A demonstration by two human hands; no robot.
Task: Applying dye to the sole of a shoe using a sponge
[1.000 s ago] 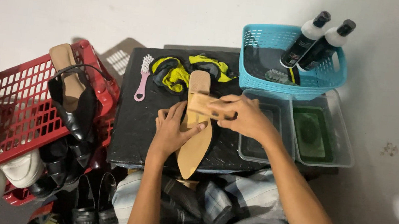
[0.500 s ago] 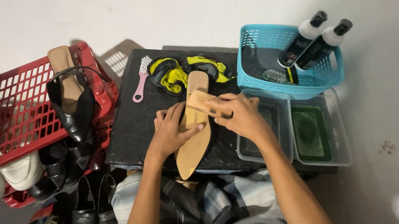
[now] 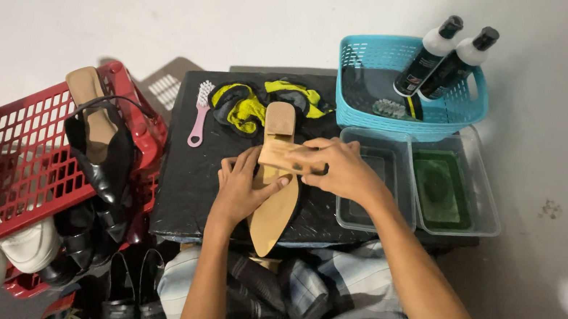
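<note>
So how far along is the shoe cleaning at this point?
Mid-scrub, it seems. The tan shoe lies sole-up on the black board; the left hand steadies it while the right hand presses a wooden brush across the sole. The pink brush and yellow-black cloth lie aside. Several shoes wait in the red basket, so plenty looks left.

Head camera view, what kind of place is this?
Likely a small shoe-cleaning spot on a floor: a red basket full of shoes, a pink brush, two bottles in a blue basket, and a shoe sole being wiped.
</note>
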